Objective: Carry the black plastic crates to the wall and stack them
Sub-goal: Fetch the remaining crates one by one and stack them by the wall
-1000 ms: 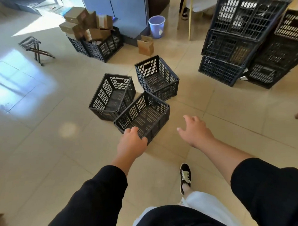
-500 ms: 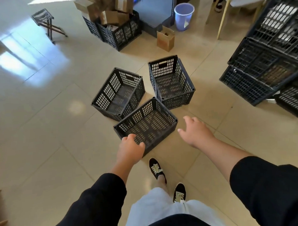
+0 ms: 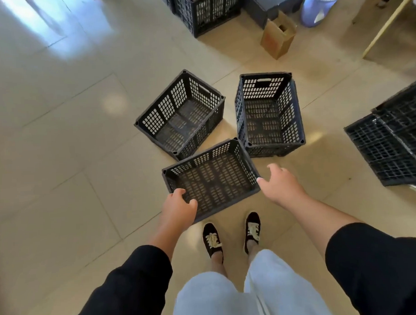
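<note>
The nearest crate, on the floor just before two other crates, is flanked by the left hand, curled over its near corner, and the right hand, spread beside its right wall, ready for lifting.

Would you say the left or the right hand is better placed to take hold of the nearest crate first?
Left. The left hand already curls over the nearest crate at its near-left corner, while the right hand hovers open just off the right rim.

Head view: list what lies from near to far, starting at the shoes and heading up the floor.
Shoes → nearest crate between both hands → the two crates behind it → cardboard box → blue bin.
</note>
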Motion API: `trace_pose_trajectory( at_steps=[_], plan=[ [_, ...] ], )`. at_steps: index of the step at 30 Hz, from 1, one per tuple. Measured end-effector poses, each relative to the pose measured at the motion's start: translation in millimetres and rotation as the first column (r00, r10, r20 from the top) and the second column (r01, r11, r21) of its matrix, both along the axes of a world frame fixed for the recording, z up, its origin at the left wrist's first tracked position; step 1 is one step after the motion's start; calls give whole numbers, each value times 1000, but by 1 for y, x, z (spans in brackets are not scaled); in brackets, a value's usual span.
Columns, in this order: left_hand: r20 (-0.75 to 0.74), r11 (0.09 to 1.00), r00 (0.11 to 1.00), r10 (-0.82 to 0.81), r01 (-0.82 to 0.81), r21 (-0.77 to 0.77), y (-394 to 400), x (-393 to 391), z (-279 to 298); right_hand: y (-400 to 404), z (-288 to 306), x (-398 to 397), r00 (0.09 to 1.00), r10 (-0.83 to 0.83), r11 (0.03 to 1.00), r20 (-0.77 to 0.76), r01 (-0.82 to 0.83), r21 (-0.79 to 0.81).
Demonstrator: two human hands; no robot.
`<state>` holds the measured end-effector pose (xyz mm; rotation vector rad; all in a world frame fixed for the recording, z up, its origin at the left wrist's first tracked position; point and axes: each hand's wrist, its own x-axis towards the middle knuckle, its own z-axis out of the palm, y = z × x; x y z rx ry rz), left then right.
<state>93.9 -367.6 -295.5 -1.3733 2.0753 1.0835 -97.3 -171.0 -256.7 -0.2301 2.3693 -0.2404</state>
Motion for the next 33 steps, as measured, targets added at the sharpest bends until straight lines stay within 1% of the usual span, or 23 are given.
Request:
trace_pose_trajectory(
  at_steps=[5,9,14,20,24,26,29,33],
  plan=[
    [20,992,992,127,-127,5,-9,-13,-35,-30,-49,-49,1000,10,1000,6,-10,7],
    [75,975,972,224,-223,-22,-15,-16,-87,-52,-117,-71,994,89,996,56,-90,12],
    [141,948,937,319,-318,-28,-29,-2,-183,-60,-221,-85,987,137,989,82,-142,52],
    [196,915,895,401,-401,-40,-53,20,-301,-57,-345,-103,997,65,995,41,-68,70],
    [181,901,883,434,-429,-67,-67,27,-369,-55,-412,-123,999,4,994,-53,2,106],
    [161,880,865,475,-470,-68,-73,24,-398,-54,-440,-134,995,-13,991,-99,26,133],
    [140,834,823,550,-548,-54,-80,17,-436,-52,-476,-149,996,-1,989,-93,15,148],
    [96,758,752,652,-651,-53,-88,6,-475,-52,-510,-162,998,-9,994,-57,15,109]
  ],
)
